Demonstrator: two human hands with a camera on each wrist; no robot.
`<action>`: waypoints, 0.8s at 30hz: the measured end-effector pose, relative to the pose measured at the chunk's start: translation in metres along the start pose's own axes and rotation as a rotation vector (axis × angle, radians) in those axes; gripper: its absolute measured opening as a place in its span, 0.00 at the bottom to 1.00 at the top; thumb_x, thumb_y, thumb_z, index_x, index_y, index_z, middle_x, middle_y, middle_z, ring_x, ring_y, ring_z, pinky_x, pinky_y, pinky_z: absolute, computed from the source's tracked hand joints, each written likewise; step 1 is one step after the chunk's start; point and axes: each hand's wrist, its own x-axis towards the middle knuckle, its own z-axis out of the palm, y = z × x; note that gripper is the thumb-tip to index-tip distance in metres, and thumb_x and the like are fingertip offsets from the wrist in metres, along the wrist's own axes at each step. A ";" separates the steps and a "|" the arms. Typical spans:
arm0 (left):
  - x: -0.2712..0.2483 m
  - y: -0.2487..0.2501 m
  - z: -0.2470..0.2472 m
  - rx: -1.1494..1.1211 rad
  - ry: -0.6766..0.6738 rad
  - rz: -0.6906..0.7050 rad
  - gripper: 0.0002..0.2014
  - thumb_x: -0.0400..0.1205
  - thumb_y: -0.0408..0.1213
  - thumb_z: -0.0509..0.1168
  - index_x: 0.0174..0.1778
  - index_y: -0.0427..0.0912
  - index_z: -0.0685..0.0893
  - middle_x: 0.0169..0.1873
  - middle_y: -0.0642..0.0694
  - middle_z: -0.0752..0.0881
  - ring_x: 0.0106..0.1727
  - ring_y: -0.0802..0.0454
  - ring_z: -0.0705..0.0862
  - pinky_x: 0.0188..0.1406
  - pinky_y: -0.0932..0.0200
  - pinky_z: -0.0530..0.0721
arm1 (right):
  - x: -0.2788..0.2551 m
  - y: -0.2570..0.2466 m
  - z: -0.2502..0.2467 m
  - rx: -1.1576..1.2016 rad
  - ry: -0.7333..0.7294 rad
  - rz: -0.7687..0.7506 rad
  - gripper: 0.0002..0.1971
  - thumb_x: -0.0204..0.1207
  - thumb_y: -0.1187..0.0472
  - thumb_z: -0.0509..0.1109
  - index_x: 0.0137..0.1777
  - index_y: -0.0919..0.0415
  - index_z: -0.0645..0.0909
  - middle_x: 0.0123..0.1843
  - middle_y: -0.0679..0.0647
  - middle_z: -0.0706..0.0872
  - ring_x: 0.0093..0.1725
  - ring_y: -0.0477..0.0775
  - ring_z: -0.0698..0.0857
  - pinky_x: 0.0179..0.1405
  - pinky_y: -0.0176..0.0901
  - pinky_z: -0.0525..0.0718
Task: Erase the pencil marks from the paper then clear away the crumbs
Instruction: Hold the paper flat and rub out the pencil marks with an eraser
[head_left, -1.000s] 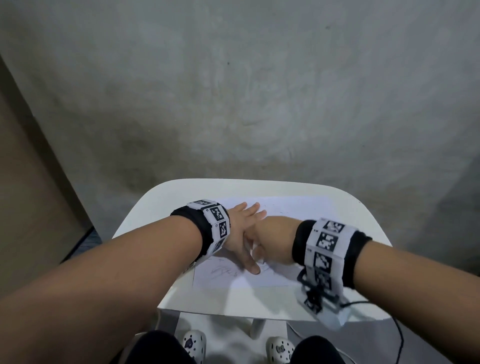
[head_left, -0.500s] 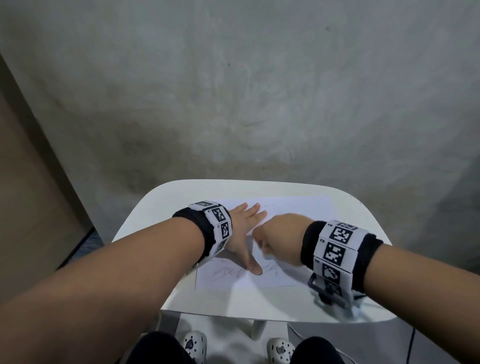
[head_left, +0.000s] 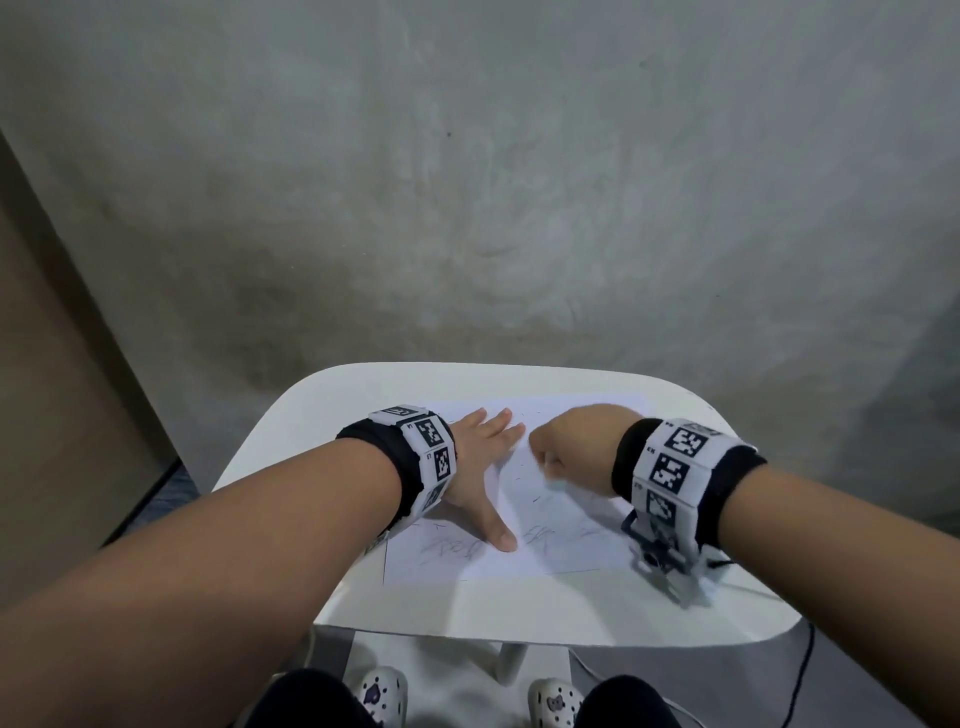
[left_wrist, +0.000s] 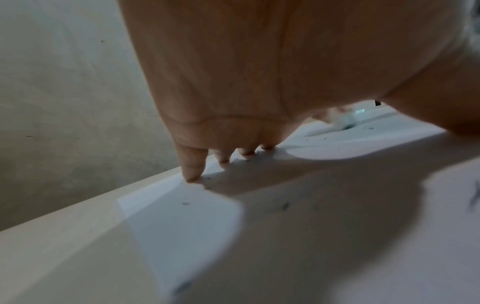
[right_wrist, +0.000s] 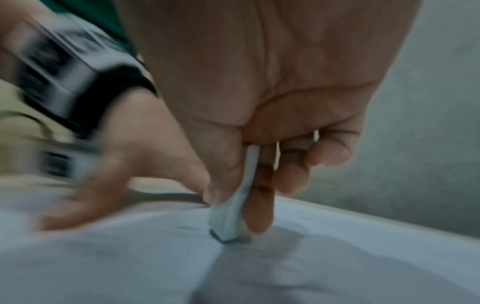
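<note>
The right hand (right_wrist: 259, 123) pinches the eraser (right_wrist: 231, 216); the left hand (head_left: 478, 467), fingers flat, should pin the paper (head_left: 571, 545) firmly during short strokes.

The left hand (head_left: 480, 467) lies flat on the paper (head_left: 571, 551), fingers spread, blocking the sheet's left half. The right hand (head_left: 574, 447) occupies the far right part, its eraser (right_wrist: 230, 218) touching the sheet. A narrow gap separates the two hands. The paper's near strip, with pencil marks (head_left: 449, 550), is uncovered. The table (head_left: 519, 608) margin nearest the person is open. A wall (head_left: 467, 208) stands behind the far edge.
</note>
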 end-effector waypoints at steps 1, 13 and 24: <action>0.000 0.000 0.000 0.004 0.001 0.002 0.65 0.65 0.72 0.69 0.82 0.52 0.28 0.82 0.55 0.28 0.83 0.49 0.30 0.81 0.37 0.42 | -0.001 -0.007 0.004 -0.007 -0.001 -0.056 0.09 0.80 0.61 0.62 0.56 0.58 0.81 0.48 0.53 0.85 0.46 0.54 0.79 0.48 0.44 0.75; -0.001 0.002 -0.001 0.016 -0.014 -0.007 0.65 0.66 0.72 0.69 0.82 0.53 0.28 0.81 0.55 0.27 0.83 0.49 0.30 0.81 0.37 0.42 | 0.001 0.008 0.005 0.031 0.058 0.013 0.04 0.79 0.59 0.62 0.49 0.52 0.78 0.44 0.49 0.82 0.46 0.54 0.80 0.44 0.43 0.74; 0.000 0.001 0.000 -0.003 -0.011 -0.007 0.65 0.66 0.72 0.69 0.82 0.52 0.28 0.81 0.55 0.27 0.83 0.49 0.30 0.81 0.36 0.42 | 0.001 0.014 0.010 -0.085 0.094 0.044 0.09 0.80 0.59 0.60 0.54 0.57 0.80 0.47 0.50 0.85 0.47 0.56 0.83 0.43 0.44 0.76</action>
